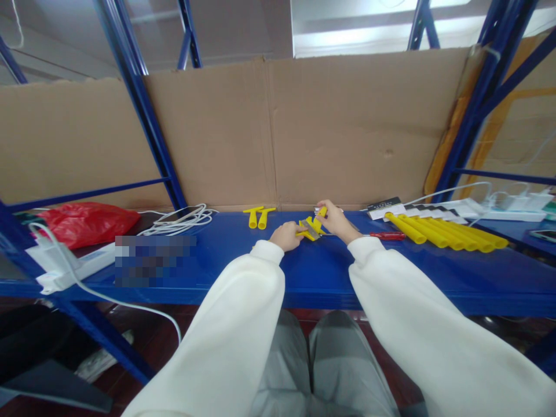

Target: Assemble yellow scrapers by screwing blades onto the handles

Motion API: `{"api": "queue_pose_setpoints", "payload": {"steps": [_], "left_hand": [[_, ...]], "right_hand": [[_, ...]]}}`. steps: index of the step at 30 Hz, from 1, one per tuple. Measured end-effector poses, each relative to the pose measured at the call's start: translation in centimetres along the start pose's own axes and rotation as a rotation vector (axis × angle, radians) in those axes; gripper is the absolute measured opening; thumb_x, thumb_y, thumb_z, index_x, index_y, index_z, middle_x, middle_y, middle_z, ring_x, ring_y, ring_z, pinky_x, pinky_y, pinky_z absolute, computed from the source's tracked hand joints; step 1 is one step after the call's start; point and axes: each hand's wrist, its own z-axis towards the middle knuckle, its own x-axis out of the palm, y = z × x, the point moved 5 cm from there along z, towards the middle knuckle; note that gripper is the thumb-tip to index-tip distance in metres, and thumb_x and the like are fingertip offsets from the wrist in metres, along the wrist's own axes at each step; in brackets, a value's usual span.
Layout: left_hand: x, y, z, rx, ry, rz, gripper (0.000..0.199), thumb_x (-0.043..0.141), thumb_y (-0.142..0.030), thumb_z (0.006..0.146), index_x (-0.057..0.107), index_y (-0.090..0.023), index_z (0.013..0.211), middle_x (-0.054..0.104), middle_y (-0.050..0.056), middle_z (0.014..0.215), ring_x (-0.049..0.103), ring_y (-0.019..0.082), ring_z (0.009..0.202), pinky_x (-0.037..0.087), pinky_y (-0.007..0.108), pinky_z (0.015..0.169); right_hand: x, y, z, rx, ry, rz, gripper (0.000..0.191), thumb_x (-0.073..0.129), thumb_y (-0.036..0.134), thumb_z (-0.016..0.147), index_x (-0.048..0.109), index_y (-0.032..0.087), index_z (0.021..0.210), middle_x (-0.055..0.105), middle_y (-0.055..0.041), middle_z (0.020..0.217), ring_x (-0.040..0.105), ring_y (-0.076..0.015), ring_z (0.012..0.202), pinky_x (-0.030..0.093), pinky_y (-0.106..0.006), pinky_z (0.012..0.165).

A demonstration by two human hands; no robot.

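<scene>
My left hand is closed on a yellow plastic part with a flat grey metal piece against it, above the blue shelf top. My right hand, its fingers bent in a pinch, grips a small yellow plastic piece at the far right end of that part. The exact kind of these parts is too small to make out. A red-handled screwdriver lies just right of my right hand, its shaft pointing toward the hands. Two yellow T-shaped pieces with hollow round stems stand farther back to the left.
Several yellow tubes lie in a row at the right, beside black-and-white packets. A coiled white cable, a red plastic bag and a power strip are on the left. Cardboard walls the back between blue posts.
</scene>
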Motion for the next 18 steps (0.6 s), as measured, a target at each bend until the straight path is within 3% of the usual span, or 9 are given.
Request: {"api": "queue_pose_setpoints", "payload": {"steps": [4, 7, 12, 18], "left_hand": [[-0.1, 0.0, -0.1, -0.002, -0.002, 0.013, 0.04, 0.056, -0.026, 0.091, 0.066, -0.031, 0.13, 0.068, 0.007, 0.123, 0.064, 0.026, 0.115, 0.048, 0.031, 0.099], [-0.1, 0.0, -0.1, -0.009, 0.004, 0.019, 0.041, 0.056, -0.025, 0.091, 0.065, -0.031, 0.13, 0.068, 0.007, 0.124, 0.064, 0.026, 0.115, 0.048, 0.031, 0.099], [0.0, 0.0, -0.1, -0.012, 0.011, 0.016, 0.041, 0.055, -0.026, 0.091, 0.064, -0.029, 0.132, 0.067, 0.008, 0.126, 0.063, 0.027, 0.116, 0.047, 0.032, 0.1], [0.1, 0.1, -0.1, -0.019, 0.02, 0.017, 0.042, 0.054, -0.024, 0.092, 0.063, -0.03, 0.133, 0.067, 0.007, 0.125, 0.063, 0.025, 0.117, 0.047, 0.03, 0.1]], "right_hand": [[0.9, -0.5, -0.1, 0.049, 0.044, 0.103, 0.057, 0.053, 0.005, 0.067, 0.051, 0.015, 0.124, 0.065, -0.0075, 0.106, 0.063, -0.0162, 0.084, 0.051, -0.027, 0.076], [1.3, -1.1, -0.1, 0.121, 0.061, 0.182, 0.064, 0.055, 0.007, 0.066, 0.046, 0.015, 0.128, 0.064, -0.0047, 0.097, 0.063, -0.0155, 0.077, 0.052, -0.027, 0.071], [1.8, -2.4, -0.2, 0.27, 0.043, 0.312, 0.062, 0.059, 0.011, 0.067, 0.043, 0.018, 0.127, 0.055, 0.0054, 0.072, 0.058, -0.0138, 0.065, 0.05, -0.025, 0.062], [1.7, -3.6, 0.3, 0.257, -0.083, 0.371, 0.055, 0.063, 0.01, 0.064, 0.049, 0.019, 0.117, 0.056, 0.0041, 0.074, 0.059, -0.0133, 0.065, 0.05, -0.024, 0.06]]}}
